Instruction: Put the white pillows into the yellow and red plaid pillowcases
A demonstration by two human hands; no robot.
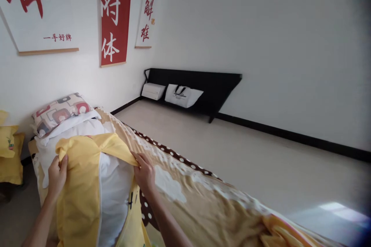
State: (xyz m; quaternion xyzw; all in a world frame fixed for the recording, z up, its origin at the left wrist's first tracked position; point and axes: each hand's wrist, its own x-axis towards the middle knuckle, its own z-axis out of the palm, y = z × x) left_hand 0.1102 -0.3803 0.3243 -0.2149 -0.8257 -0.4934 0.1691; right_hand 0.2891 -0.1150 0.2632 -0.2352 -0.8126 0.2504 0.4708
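A yellow pillowcase (79, 185) with a long, unzipped side lies around a white pillow insert (111, 197) on the bed. My left hand (57, 173) is closed on the cover's upper left corner, thumb on top. The right one, my right hand (144, 171), pinches the flap at the upper right and pulls it taut. Between them the white insert shows through the gap. Beyond the cover are a white pillow (82, 129) and a patterned pillow (62, 112) at the head of the bed.
A brown and cream bedspread (199, 200) covers the bed, with orange cloth (285, 231) at lower right. Yellow cushions (11, 162) stand at left. A black low bench (214, 88) by the wall has a white bag (184, 96) and white box (153, 91) beside it.
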